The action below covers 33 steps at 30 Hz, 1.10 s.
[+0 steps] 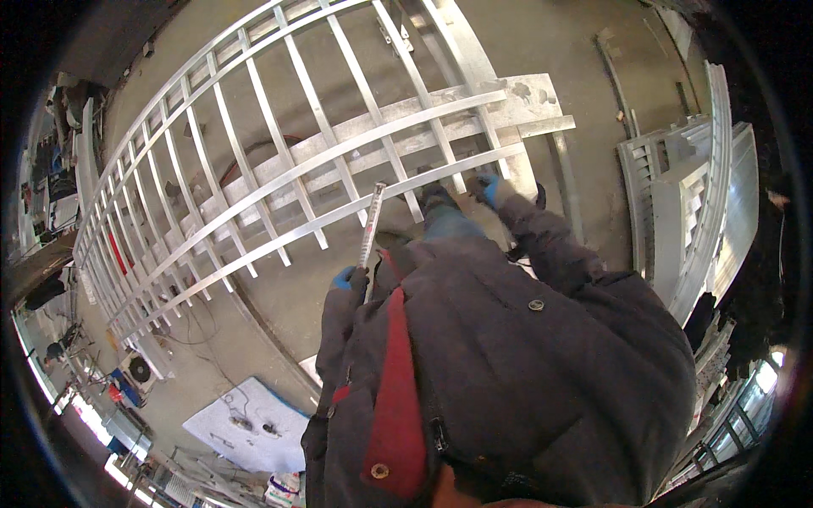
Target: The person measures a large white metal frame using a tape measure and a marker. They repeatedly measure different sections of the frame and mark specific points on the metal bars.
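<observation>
A large silvery metal railing frame (326,224), with curved long rails and several crossbars, lies in front of me. My left hand (351,278), in a blue and dark glove, is closed around the lower end of a measuring tape (370,227). This pale marked strip slants up to the railing's nearest rail, where its far end overlaps the rail. Close to that rail's right end is my right hand (489,189), also gloved. Its fingers are small and dark here, so I cannot make out whether they grip anything.
Flat metal beams (529,100) lie under the railing as supports. Stacked metal panels and curved profiles (690,190) stand at the right. A pale blue-white board (250,427) with small items lies at lower left. A cable (203,334) trails over the floor.
</observation>
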Motion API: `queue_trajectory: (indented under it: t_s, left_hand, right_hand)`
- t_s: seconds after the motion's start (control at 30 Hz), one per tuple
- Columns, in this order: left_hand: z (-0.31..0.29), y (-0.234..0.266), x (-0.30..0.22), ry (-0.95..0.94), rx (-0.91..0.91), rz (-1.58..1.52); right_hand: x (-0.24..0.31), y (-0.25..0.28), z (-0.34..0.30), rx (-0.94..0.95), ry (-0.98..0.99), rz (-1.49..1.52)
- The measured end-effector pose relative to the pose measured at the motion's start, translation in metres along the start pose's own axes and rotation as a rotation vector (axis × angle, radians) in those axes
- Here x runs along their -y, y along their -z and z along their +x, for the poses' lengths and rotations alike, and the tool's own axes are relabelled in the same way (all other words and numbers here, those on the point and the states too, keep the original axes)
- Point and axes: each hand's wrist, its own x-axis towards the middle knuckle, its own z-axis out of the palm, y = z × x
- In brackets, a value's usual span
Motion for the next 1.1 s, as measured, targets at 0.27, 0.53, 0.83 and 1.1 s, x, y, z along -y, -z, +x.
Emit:
queue_trajectory:
  t_s: [0.27, 0.53, 0.83, 1.1]
  left_hand:
    - [-0.035, 0.041, 0.093, -0.04, 0.036, -0.118]
    - [-0.039, 0.051, 0.127, -0.096, 0.006, -0.009]
    - [-0.046, 0.04, 0.123, -0.105, 0.047, -0.123]
    - [-0.088, 0.039, 0.074, -0.128, 0.058, 0.04]
  right_hand:
    - [0.093, -0.105, -0.089, 0.171, 0.172, -0.266]
    - [0.111, -0.148, -0.097, 0.173, 0.29, -0.391]
    - [0.105, -0.149, -0.099, 0.174, 0.256, -0.388]
    - [0.105, -0.139, -0.102, 0.166, 0.264, -0.381]
